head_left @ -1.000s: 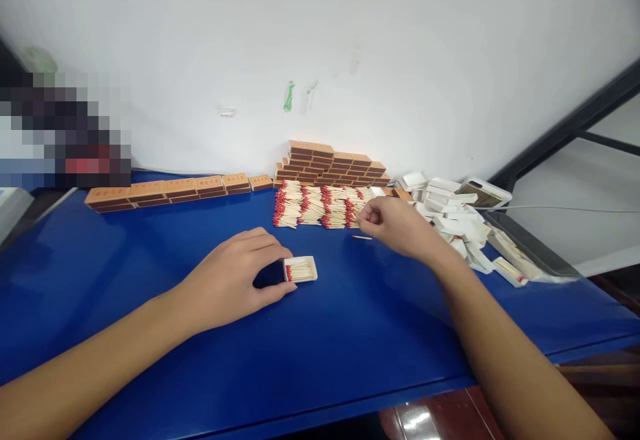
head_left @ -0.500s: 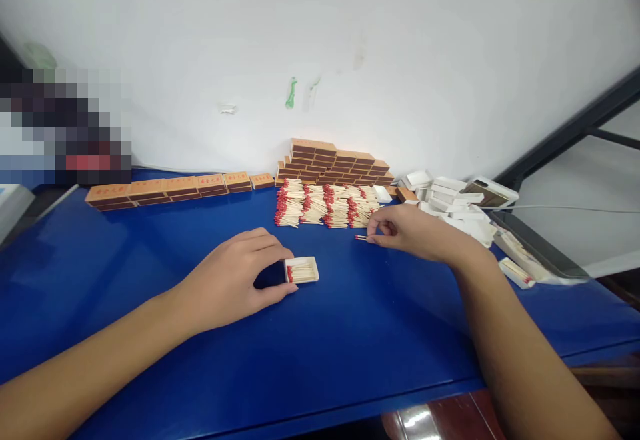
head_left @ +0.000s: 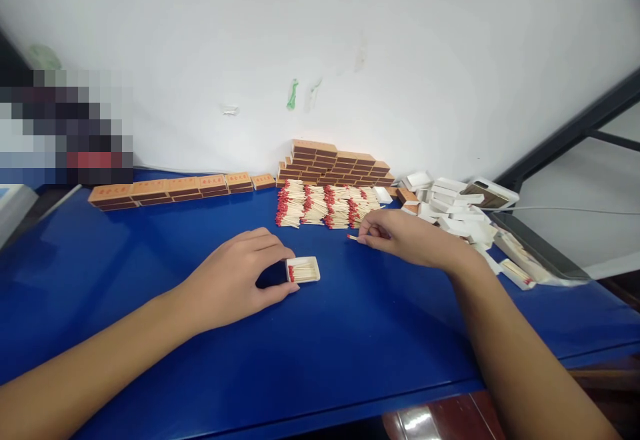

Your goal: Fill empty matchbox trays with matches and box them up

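Observation:
A small white matchbox tray [head_left: 303,270] with matches in it lies on the blue table [head_left: 150,247]. My left hand [head_left: 235,277] curls round its left end, thumb and forefinger touching it. My right hand [head_left: 400,235] pinches a single red-tipped match [head_left: 353,237] just above the table, right of the tray. Behind lies a pile of loose red-tipped matches [head_left: 325,205].
Stacked brown matchbox sleeves [head_left: 335,162] stand against the white wall, and a row of them [head_left: 175,189] runs to the left. A heap of empty white trays [head_left: 455,210] lies at the right, beside a phone [head_left: 487,193] and a dark tray [head_left: 540,250].
My right hand came down from the match pile to a lone match on the table, pinched it and shifted it slightly left. My left hand stayed on the tray.

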`<action>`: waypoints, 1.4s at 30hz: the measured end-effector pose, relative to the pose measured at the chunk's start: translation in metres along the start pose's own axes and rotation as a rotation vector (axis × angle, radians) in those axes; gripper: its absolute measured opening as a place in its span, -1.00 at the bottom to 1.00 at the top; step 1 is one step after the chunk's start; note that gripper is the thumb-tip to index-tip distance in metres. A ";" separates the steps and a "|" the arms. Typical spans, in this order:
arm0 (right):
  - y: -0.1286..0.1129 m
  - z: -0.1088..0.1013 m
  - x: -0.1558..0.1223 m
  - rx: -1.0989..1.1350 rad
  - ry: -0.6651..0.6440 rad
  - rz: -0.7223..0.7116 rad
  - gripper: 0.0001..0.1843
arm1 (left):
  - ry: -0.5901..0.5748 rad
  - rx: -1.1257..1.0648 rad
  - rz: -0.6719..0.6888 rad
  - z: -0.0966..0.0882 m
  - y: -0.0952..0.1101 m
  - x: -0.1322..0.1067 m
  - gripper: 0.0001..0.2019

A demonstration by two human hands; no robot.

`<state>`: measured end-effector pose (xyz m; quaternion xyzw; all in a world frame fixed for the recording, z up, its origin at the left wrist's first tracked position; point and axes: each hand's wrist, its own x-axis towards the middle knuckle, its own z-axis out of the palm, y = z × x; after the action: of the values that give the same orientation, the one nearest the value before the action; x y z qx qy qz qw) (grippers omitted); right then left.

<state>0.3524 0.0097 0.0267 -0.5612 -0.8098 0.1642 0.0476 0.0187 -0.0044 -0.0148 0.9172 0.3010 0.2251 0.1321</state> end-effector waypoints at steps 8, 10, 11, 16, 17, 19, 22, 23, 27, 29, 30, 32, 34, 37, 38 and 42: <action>-0.062 0.025 -0.001 0.124 0.129 -0.278 -0.84 | 0.052 0.019 -0.002 0.003 0.003 0.003 -0.77; -0.068 0.033 0.000 0.107 0.117 -0.303 -0.89 | 0.064 0.022 0.002 0.003 0.004 0.004 -0.76; -0.070 0.036 0.000 0.096 0.112 -0.312 -0.90 | 0.065 0.023 0.005 0.003 0.004 0.004 -0.75; -0.074 0.042 -0.001 0.093 0.086 -0.340 -0.90 | 0.053 0.012 0.013 0.003 0.005 0.004 -0.78; -0.075 0.042 -0.001 0.098 0.081 -0.344 -0.90 | 0.053 0.012 0.014 0.003 0.006 0.004 -0.78; -0.073 0.041 0.000 0.108 0.086 -0.348 -0.91 | 0.053 0.012 0.014 0.003 0.006 0.004 -0.78; -0.065 0.039 0.007 0.115 0.187 -0.302 -0.90 | 0.043 0.015 0.009 0.002 0.005 0.004 -0.76; -0.060 0.040 0.010 0.111 0.238 -0.277 -0.89 | 0.037 0.017 0.006 0.002 0.005 0.004 -0.76; -0.042 0.047 0.028 0.055 0.363 -0.205 -0.93 | 0.031 0.031 0.008 0.003 0.003 0.004 -0.72; -0.038 0.051 0.037 0.016 0.369 -0.176 -0.96 | 0.031 0.033 0.012 0.003 0.003 0.004 -0.72; -0.038 0.053 0.040 0.000 0.369 -0.160 -0.96 | 0.032 0.033 0.013 0.003 0.003 0.003 -0.72; -0.038 0.055 0.044 -0.018 0.365 -0.132 -0.93 | 0.033 0.035 0.014 0.002 0.004 0.003 -0.72; -0.040 0.056 0.047 -0.024 0.361 -0.124 -0.90 | 0.033 0.036 0.016 0.002 0.004 0.003 -0.72; -0.039 0.056 0.047 -0.029 0.346 -0.143 -0.91 | 0.037 0.032 0.018 0.002 0.005 0.002 -0.72; -0.038 0.056 0.048 -0.033 0.343 -0.152 -0.92 | 0.036 0.031 0.019 0.002 0.005 0.002 -0.72; -0.034 0.058 0.047 -0.044 0.359 -0.198 -0.92 | 0.031 0.035 0.022 0.002 0.005 0.002 -0.72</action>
<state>0.2893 0.0303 -0.0220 -0.5001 -0.8429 0.0386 0.1948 0.0238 -0.0069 -0.0144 0.9189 0.2970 0.2356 0.1089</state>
